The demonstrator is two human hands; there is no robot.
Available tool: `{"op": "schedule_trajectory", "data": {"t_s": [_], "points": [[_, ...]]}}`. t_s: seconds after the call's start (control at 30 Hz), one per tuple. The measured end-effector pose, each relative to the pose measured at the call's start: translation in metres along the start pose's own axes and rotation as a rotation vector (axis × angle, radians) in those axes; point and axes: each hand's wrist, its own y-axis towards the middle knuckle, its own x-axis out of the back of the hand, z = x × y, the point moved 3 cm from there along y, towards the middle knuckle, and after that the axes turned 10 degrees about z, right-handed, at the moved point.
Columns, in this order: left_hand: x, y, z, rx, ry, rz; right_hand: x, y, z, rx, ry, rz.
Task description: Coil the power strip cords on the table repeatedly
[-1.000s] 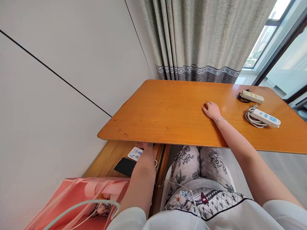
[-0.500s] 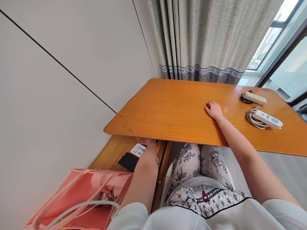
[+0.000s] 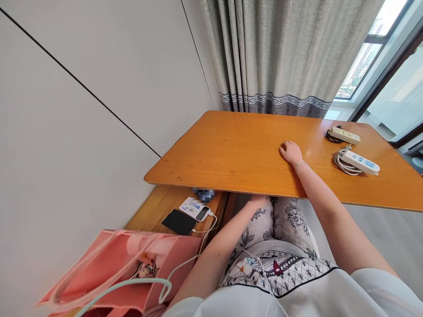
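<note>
A glossy orange-brown table (image 3: 238,154), round-cornered and marked with a few small dark spots, is set over the lap (image 3: 291,222); on it the right hand (image 3: 291,152) is rested, loosely curled, with nothing seen held. The left hand (image 3: 259,200) is partly hidden by the near edge, so its grip cannot be told.

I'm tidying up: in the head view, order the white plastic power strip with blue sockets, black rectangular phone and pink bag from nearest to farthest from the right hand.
1. White power strip: right of the right hand, on the orange-brown table.
2. Black phone: left, on the lower wooden surface.
3. Pink bag: farther left, past the phone.
</note>
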Motion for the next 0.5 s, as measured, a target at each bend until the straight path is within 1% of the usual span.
{"op": "schedule_trajectory", "data": {"t_s": [0.07,0.1,0.13,0.17,0.2,0.23,0.27,0.3,0.33,0.37,0.43,0.47,0.5], "points": [[-0.023,-0.003,-0.029,-0.061,0.081,0.193,0.002,-0.001,0.000,0.021,0.039,-0.019],[-0.030,-0.011,-0.044,-0.113,0.107,0.290,0.002,-0.002,0.001,0.035,0.063,-0.032],[-0.032,-0.022,-0.059,-0.170,0.123,0.386,0.003,-0.004,0.001,0.051,0.090,-0.048],[-0.030,-0.037,-0.074,-0.264,0.140,0.519,0.004,-0.006,0.002,0.068,0.120,-0.066],[-0.023,-0.055,-0.090,-0.510,0.159,0.676,0.004,-0.009,0.003,0.086,0.152,-0.085],[-0.009,-0.073,-0.104,-0.731,0.130,0.741,0.005,-0.013,0.005,0.104,0.187,-0.105],[0.010,-0.087,-0.114,-0.882,0.087,0.734,0.007,-0.016,0.007,0.121,0.219,-0.124],[0.033,-0.095,-0.120,-0.954,0.026,0.663,0.011,-0.020,0.010,0.135,0.245,-0.141],[0.056,-0.098,-0.123,-0.990,-0.059,0.535,0.016,-0.025,0.012,0.149,0.279,-0.164],[0.080,-0.096,-0.125,-1.001,-0.154,0.351,0.024,-0.030,0.015,0.170,0.330,-0.200],[0.124,-0.086,-0.122,-0.981,-0.364,-0.102,0.049,-0.041,0.020,0.238,0.472,-0.314],[0.141,-0.081,-0.120,-0.965,-0.443,-0.289,0.065,-0.047,0.021,0.288,0.553,-0.389],[0.155,-0.079,-0.120,-0.965,-0.509,-0.447,0.082,-0.053,0.022,0.335,0.602,-0.458]]}}
